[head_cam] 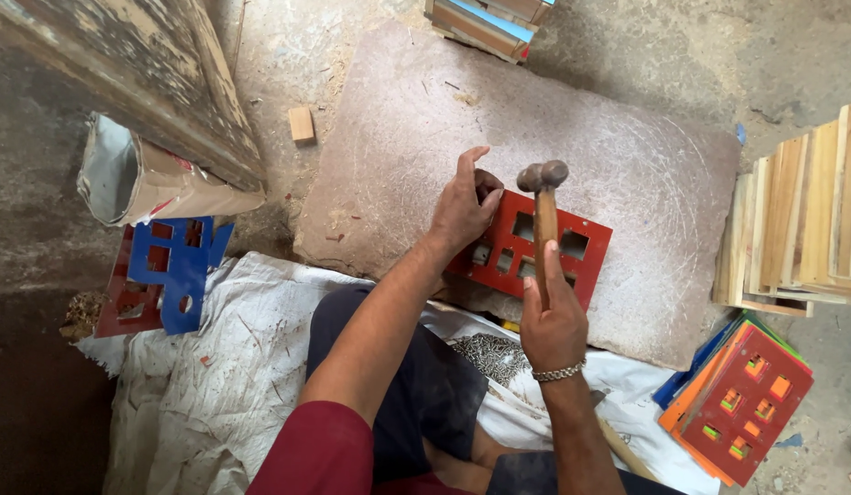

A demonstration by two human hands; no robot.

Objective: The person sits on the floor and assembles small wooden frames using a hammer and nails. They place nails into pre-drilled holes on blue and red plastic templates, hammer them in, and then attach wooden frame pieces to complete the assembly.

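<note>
R hand clenched round wooden handle of hammer, head raised above red panel. L hand rests on panel's left end, fingers bent, pinching something small; can't tell what. Panel w/ square cut-outs lies flat on stone slab. Nails in pile on white sack near knee. Panel stack at right, wood slats beyond. Blue panel at left.

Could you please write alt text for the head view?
A right hand raises a hammer over a red cut-out panel that the left hand steadies on a stone slab; a nail pile lies on white sacking nearby.
</note>
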